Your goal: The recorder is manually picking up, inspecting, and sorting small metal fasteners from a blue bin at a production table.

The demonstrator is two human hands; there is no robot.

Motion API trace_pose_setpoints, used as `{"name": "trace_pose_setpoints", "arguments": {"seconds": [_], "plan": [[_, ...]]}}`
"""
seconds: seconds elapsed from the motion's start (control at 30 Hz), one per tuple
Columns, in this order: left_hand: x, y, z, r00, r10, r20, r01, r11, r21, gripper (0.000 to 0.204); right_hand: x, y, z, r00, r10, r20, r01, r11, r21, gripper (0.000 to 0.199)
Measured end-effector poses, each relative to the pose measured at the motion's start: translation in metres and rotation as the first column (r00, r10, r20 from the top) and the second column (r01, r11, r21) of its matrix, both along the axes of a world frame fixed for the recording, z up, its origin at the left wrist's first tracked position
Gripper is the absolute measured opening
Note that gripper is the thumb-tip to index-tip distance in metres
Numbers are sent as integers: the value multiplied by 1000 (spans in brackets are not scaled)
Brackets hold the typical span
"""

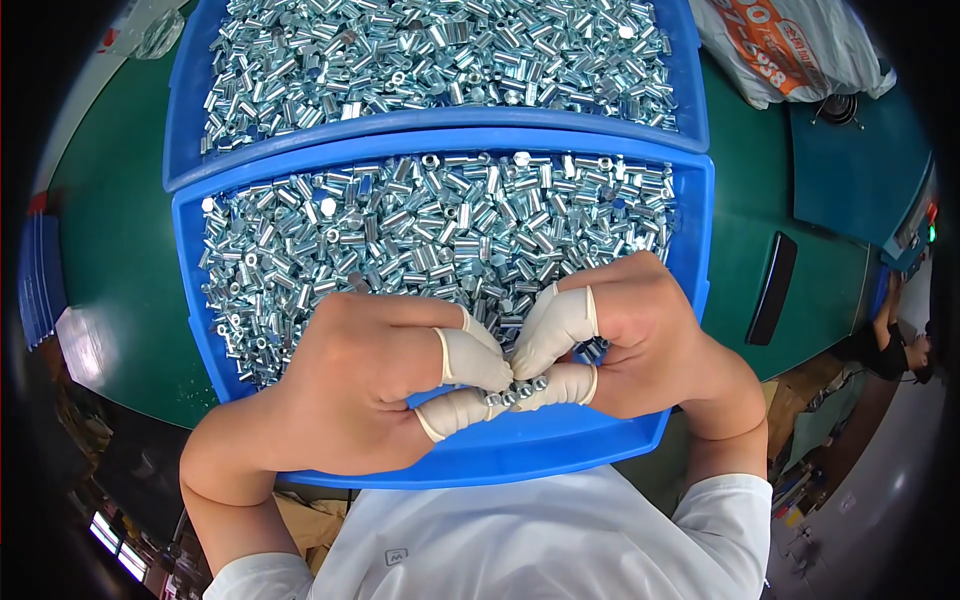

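- Your left grip (pixel 370 375) comes in from the left, its thumb and index fingertip pinching the left part of a short row of metal pieces (pixel 524 390).
- Your right grip (pixel 635 335) meets it from the right, thumb and index finger closed on the same row, so the fingertips of both sides come together around it.
- The row sits between your fingertips, above the bare blue floor at the near end of the near tray (pixel 560 425); four round ends show side by side, the line rising slightly toward your right.
- A few loose cylinders (pixel 592 350) show in the gap between your right index finger and thumb; you cannot tell from this view whether they are held or lie behind.
- Pale finger covers (pixel 475 362) sleeve both your thumbs and index fingers; the backs of your hands are bare.
- Beyond your fingers, the near tray is piled with short, shiny metal cylinders (pixel 400 220).
- Against its far edge stands the far tray (pixel 440 122), also blue and heaped with similar pieces.
- Both trays rest on your green counter (pixel 110 270).
- To your right lie a dark flat slab (pixel 772 288), a teal housing (pixel 850 170) and, farther up, a white plastic bag (pixel 790 50) with orange print.
- At far left you have blue bins (pixel 40 280).
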State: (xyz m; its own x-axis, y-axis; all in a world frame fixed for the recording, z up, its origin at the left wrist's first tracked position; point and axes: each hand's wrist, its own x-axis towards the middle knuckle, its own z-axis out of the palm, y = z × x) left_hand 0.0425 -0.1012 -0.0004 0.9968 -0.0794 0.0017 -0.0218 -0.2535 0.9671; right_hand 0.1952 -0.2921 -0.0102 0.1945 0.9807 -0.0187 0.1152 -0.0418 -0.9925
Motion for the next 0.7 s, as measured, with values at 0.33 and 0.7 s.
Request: {"name": "trace_pose_setpoints", "arguments": {"seconds": [0.33,0.7], "plan": [[1,0,1,998,24,-51,-27,997,-79,20,0,0,1,1000,11,9,-11,1000,19,26],[-1,0,0,1000,23,-21,-24,997,-68,21,1,0,3,999,30,27,-29,999,-43,24]]}}
